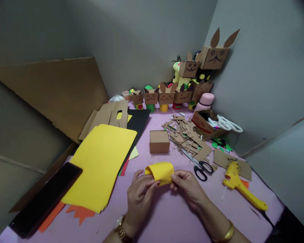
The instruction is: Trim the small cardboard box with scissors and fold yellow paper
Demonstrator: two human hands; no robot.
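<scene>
A small yellow paper strip (161,172), curled into a loop, hovers just above the pink table (167,212). My left hand (139,195) pinches its left end with fingers closed. My right hand (188,185) pinches its right end, fingers also closed. A small closed cardboard box (159,141) stands just beyond the loop. Black-handled scissors (200,165) lie to the right of my right hand.
A stack of yellow paper sheets (101,162) lies on the left, beside a black phone (44,199). A yellow glue gun (239,185) rests at right. Cardboard scraps (187,136), a box with white scissors (212,125) and cardboard animal figures (167,96) fill the back.
</scene>
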